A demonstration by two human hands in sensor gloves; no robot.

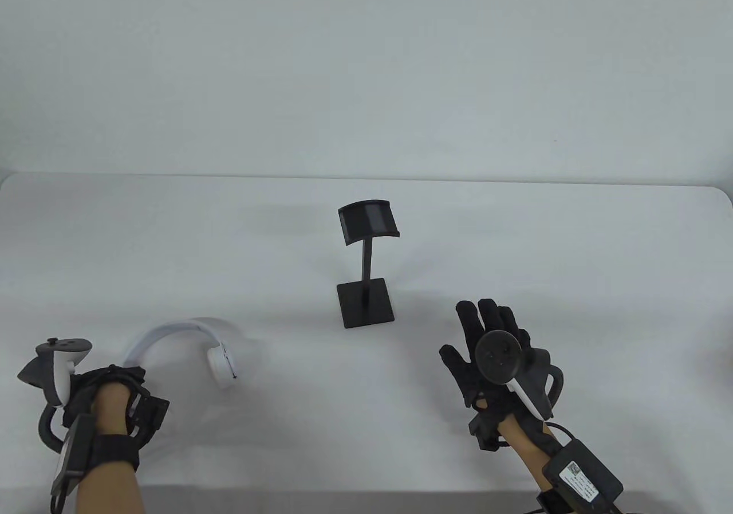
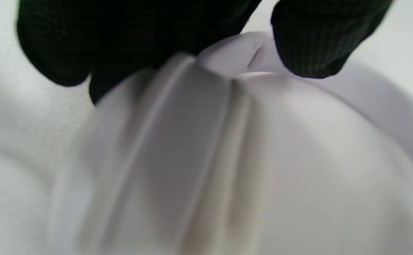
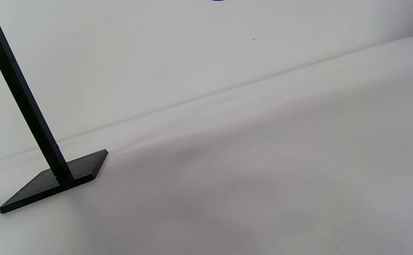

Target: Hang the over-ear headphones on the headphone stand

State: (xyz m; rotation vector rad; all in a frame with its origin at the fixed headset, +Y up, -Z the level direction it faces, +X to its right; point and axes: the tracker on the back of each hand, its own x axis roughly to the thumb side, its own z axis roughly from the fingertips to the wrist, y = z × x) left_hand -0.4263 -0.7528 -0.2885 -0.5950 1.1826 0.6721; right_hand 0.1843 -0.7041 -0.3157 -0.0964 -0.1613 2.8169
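White over-ear headphones [image 1: 172, 335] lie on the table at the front left, band arching up, right ear cup [image 1: 221, 366] free. My left hand [image 1: 111, 389] is at the band's left end and covers the other ear cup. In the left wrist view its gloved fingertips [image 2: 309, 46] close on the white headphones [image 2: 227, 159] from above. The black headphone stand [image 1: 366, 267] stands upright mid-table with nothing hanging on its curved top [image 1: 368, 223]. My right hand [image 1: 489, 336] lies open, fingers spread, palm down and empty, right of the stand's base [image 1: 366, 303]. The right wrist view shows the stand's pole [image 3: 26, 102].
The white table [image 1: 572, 262] ends at a far edge against a pale wall [image 1: 366, 78]. A cable and a black sensor box [image 1: 581, 471] trail from my right wrist at the front edge.
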